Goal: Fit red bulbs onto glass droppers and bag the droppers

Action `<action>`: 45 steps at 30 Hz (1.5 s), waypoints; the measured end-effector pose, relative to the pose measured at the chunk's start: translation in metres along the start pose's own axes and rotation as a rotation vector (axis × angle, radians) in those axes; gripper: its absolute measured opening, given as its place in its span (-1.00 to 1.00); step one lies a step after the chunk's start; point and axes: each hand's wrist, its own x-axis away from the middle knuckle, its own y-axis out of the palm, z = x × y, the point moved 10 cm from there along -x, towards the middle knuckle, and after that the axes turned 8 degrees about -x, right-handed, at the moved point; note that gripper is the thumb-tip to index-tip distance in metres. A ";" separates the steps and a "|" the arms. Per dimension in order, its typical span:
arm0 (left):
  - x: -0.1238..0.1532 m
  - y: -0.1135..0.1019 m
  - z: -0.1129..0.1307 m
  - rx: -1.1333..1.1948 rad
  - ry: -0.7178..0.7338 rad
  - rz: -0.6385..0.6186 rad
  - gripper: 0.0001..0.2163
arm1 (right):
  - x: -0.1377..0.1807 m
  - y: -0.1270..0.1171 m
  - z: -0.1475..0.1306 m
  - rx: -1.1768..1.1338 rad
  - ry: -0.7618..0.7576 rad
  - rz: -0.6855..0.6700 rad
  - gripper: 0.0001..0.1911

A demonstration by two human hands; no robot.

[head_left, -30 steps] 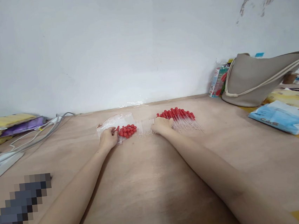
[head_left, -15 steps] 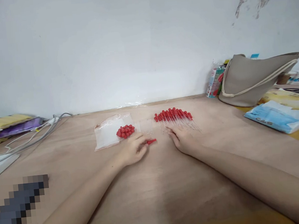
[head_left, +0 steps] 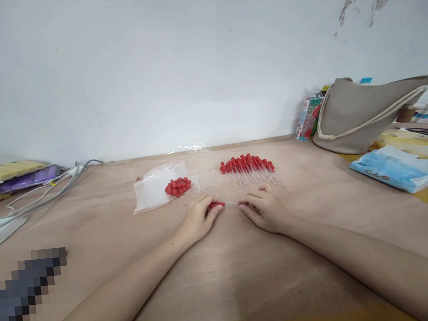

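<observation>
Left hand [head_left: 202,216]: fingers and thumb pinched closed on one red cap [head_left: 217,205], narrow end toward the right hand.
Right hand [head_left: 266,210]: thumb and fingertips closed on one clear tube [head_left: 232,204].
Change: right hand has moved down from the row of capped tubes [head_left: 247,165]; a tube now bridges the gap between the hands.
Meaning: judged to be the lining-up step, cap and tube end to end; whether the tip is inside cannot be told.
Plastic bag [head_left: 149,192]: flat, behind the left hand; heap of red caps [head_left: 178,187] at its right edge.
Bare tubes [head_left: 204,181]: between the heap and the row.
Tissue packet [head_left: 396,168]: blue, far right; lettering appears to read "C&S".
Bottle [head_left: 304,121]: beside the handbag [head_left: 368,110]; label print too small to read.
</observation>
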 end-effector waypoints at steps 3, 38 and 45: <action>0.002 0.000 -0.001 0.045 -0.022 -0.002 -0.84 | -0.001 0.002 -0.001 -0.015 0.004 -0.003 -0.80; 0.004 0.006 -0.027 0.615 -0.259 0.113 -0.78 | -0.010 0.006 -0.004 -0.167 0.105 0.037 -0.76; 0.006 0.005 -0.023 0.542 -0.213 0.094 -0.80 | -0.011 0.005 -0.004 -0.090 0.038 -0.005 -0.77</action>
